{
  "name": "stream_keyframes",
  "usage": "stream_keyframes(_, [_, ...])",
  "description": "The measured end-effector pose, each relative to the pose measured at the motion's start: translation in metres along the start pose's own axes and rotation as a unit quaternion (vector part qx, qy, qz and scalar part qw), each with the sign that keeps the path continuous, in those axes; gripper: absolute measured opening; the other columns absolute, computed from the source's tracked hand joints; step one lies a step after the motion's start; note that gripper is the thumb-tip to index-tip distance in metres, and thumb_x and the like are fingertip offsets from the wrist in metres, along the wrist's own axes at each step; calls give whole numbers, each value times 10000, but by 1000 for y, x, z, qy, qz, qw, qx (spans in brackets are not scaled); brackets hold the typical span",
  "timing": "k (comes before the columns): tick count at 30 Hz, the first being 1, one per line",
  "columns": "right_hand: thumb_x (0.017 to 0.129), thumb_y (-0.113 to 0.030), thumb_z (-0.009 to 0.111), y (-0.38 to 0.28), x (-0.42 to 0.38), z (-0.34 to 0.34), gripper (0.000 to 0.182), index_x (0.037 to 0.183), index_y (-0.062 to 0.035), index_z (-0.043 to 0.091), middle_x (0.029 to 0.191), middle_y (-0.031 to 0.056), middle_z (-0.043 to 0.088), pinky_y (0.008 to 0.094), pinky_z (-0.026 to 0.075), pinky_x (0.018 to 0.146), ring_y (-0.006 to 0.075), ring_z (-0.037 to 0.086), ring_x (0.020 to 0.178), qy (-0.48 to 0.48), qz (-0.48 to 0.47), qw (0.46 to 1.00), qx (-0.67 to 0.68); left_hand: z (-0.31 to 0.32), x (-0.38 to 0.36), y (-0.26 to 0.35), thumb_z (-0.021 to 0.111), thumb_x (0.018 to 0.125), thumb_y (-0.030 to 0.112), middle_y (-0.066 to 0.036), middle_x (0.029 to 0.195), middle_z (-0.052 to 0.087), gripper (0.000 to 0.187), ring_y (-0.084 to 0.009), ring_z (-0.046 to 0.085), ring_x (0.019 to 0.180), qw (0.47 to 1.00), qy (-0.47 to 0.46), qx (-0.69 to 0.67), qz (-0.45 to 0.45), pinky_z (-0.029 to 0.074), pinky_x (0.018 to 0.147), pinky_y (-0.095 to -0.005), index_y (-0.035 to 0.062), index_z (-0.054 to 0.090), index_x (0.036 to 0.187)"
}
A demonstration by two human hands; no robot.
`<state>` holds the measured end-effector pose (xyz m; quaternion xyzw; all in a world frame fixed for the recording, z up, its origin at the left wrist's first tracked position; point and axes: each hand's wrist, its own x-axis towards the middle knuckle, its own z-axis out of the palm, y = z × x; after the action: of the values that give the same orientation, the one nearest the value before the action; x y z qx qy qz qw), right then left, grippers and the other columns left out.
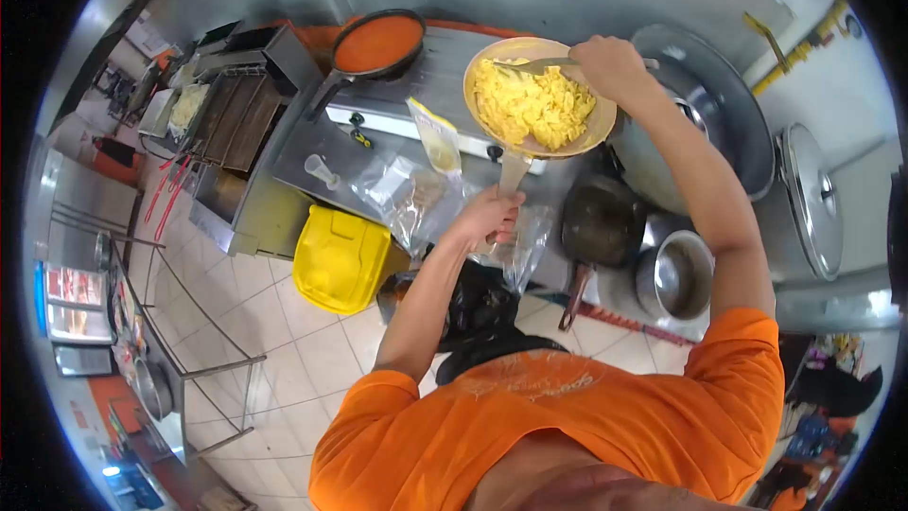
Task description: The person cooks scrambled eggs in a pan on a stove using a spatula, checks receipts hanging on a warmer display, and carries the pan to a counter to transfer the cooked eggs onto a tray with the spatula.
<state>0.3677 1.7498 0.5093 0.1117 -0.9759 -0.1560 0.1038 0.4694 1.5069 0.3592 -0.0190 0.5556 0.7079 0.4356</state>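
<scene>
My left hand (487, 220) is wrapped round the pale handle of a frying pan (605, 128), which it holds at the stove. Yellow scrambled eggs (539, 109) fill much of the pan. Above the pan's right rim, my right hand (605, 66) grips a spatula (539, 65), its flat end resting among the eggs at the upper left. The hand hides part of the spatula's handle. Below my left hand lie clear plastic bags (416, 194), and a yellow-and-white pouch (437, 137) stands to the left of the pan's handle.
A dark pan of red sauce (380, 44) sits at the back left. On the right are a large dark pot (747, 132), a square skillet (602, 220), a steel saucepan (674, 274) and a big lid (813, 199). A yellow bin (340, 260) stands on the floor.
</scene>
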Motion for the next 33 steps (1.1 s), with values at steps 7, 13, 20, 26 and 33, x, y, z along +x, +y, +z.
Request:
stream_keyframes(7, [774, -135, 575, -105, -202, -72, 146, 815, -74, 702, 836, 144, 688, 403, 554, 627, 267, 692, 762, -123, -62, 989, -49, 13, -140, -69, 570, 945, 235, 56, 584, 335, 236, -46, 293, 408, 997, -76, 9, -31, 268, 351, -229, 125, 401, 823])
stream_keyframes(13, [774, -148, 571, -158, -310, -80, 183, 806, -43, 717, 757, 145, 686, 383, 552, 588, 277, 691, 724, -93, 57, 993, 39, 15, -239, -145, 526, 941, 173, 35, 595, 350, 165, -67, 338, 413, 986, -112, 75, -102, 308, 352, -246, 106, 390, 875])
stream_keyframes(20, [838, -256, 582, -247, -465, -94, 176, 901, -146, 703, 852, 121, 677, 431, 527, 653, 293, 664, 806, -198, 162, 963, 87, 70, -300, -219, 534, 943, 199, 39, 579, 343, 171, -60, 353, 432, 950, -169, 204, -165, 342, 353, -250, 80, 411, 938])
stream_keyframes(26, [850, -248, 576, -199, -659, -126, 186, 957, -151, 693, 884, 88, 682, 441, 514, 689, 294, 660, 813, -199, 311, 900, 232, 152, -317, -304, 565, 932, 233, 64, 566, 338, 201, -38, 316, 394, 900, -285, 255, -208, 317, 336, -226, 116, 401, 925])
stream_keyframes(33, [857, -238, 575, -175, -896, -50, 186, 980, -154, 687, 813, 134, 672, 459, 488, 703, 307, 652, 802, -115, 552, 793, 232, 329, -326, -412, 556, 933, 232, 65, 556, 325, 215, -37, 313, 396, 810, -386, 341, -280, 320, 337, -232, 119, 385, 868])
